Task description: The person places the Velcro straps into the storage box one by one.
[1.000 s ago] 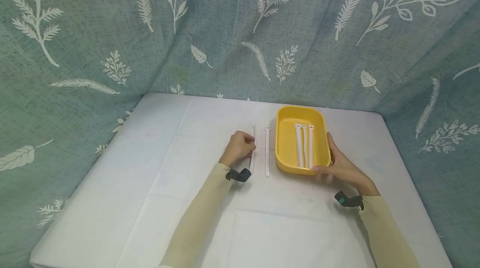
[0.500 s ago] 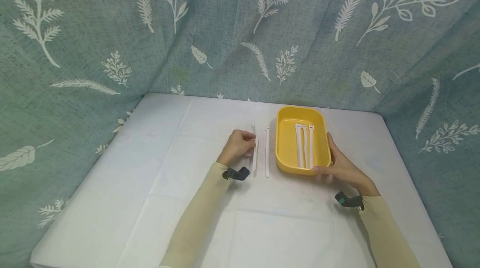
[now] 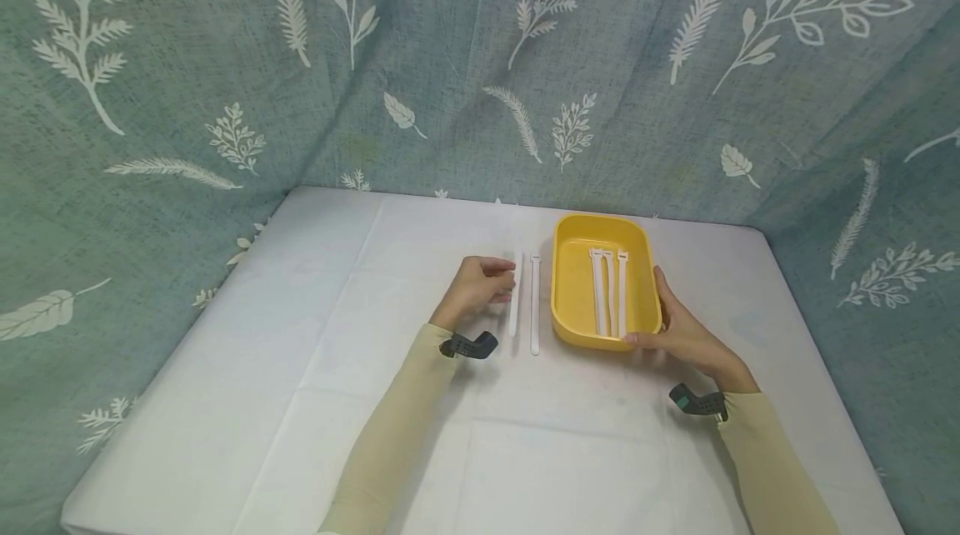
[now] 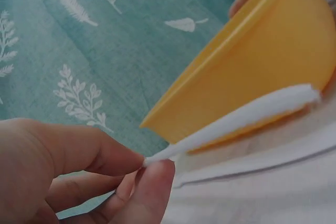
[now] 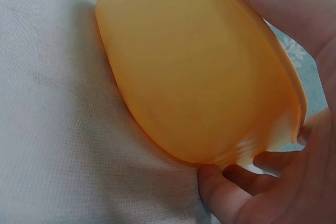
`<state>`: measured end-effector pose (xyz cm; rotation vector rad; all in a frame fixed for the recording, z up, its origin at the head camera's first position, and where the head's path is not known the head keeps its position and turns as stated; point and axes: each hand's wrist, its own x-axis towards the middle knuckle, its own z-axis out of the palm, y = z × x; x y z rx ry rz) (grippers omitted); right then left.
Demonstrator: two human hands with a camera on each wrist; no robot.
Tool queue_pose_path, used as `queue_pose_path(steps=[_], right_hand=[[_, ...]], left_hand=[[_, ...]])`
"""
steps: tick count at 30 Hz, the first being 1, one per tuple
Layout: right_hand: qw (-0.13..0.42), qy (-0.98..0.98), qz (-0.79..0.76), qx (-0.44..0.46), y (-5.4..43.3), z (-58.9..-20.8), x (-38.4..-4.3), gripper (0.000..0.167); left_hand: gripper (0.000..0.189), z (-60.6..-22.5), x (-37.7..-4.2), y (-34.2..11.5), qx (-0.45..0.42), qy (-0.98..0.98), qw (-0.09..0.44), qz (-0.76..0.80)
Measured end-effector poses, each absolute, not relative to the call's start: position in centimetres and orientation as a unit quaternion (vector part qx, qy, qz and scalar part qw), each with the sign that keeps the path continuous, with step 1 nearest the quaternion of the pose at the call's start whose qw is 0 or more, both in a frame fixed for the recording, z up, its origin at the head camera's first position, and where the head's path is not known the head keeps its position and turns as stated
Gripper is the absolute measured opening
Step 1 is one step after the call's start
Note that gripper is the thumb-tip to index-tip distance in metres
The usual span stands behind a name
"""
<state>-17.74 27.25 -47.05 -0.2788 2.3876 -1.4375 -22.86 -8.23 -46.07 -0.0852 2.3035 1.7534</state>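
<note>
My left hand (image 3: 477,285) pinches a white strap (image 3: 514,310) with a flat, narrow band, probably a cable tie, between thumb and fingertips. In the left wrist view this held strap (image 4: 247,116) slants up from the fingertips, overlapping the side of the yellow tray (image 4: 262,61). A second white strap (image 3: 535,310), with a slotted head at its far end, lies on the table between the left hand and the tray. My right hand (image 3: 686,335) grips the tray's near right corner, thumb at the front rim and fingers along the side. Several similar straps (image 3: 622,297) lie lengthwise inside the tray.
A white cloth (image 3: 570,468) with fold creases covers the table. Behind and at both sides hangs a blue-green curtain (image 3: 450,102) with white leaf prints, close to the table's far edge. Dark cameras sit on both wrists, such as the left wrist camera (image 3: 472,346).
My left hand has brought its strap slightly to the right and away from me, nearer the strap lying on the table. The right hand and the tray stay where they were.
</note>
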Motion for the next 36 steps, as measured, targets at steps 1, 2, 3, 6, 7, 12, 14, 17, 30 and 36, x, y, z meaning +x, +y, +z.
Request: queue_pose_path(steps=[1,2,3,6,7,12,14,17,30,36], right_hand=[[0.169,0.840,-0.506,-0.098,27.3,-47.0,-17.7,0.133],[0.168,0.841,-0.506,-0.098,27.2,-47.0,-17.7,0.134],[0.168,0.841,-0.505,-0.097,27.2,-47.0,-17.7,0.133],[0.168,0.840,-0.506,-0.099,27.3,-47.0,-17.7,0.133],[0.169,0.840,-0.506,-0.101,27.3,-47.0,-17.7,0.133],[0.170,0.837,-0.510,-0.103,27.2,-47.1,-17.7,0.132],[0.169,0.838,-0.509,-0.101,27.2,-47.1,-17.6,0.133],[0.169,0.840,-0.506,-0.101,27.2,-47.0,-17.5,0.134],[0.170,0.838,-0.509,-0.103,27.3,-47.1,-17.7,0.133],[0.168,0.839,-0.507,-0.103,27.3,-47.2,-17.7,0.133]], left_hand=[[0.031,-46.0,-22.9,-8.2,-0.028,0.786,0.122,0.606],[0.032,-46.0,-22.9,-8.2,-0.026,0.781,0.122,0.612],[0.033,-46.0,-22.9,-8.2,-0.024,0.775,0.122,0.619],[0.034,-45.9,-22.9,-8.1,-0.021,0.757,0.120,0.642],[0.034,-45.8,-22.8,-8.1,-0.020,0.751,0.119,0.650],[0.038,-45.4,-22.7,-7.8,-0.018,0.728,0.120,0.675],[0.040,-45.1,-22.7,-7.5,-0.016,0.720,0.122,0.683],[0.042,-44.7,-22.6,-7.1,-0.013,0.707,0.126,0.696],[0.036,-43.5,-22.9,-4.7,-0.001,0.670,0.099,0.736],[0.035,-43.2,-23.0,-3.7,0.001,0.646,0.096,0.757]])
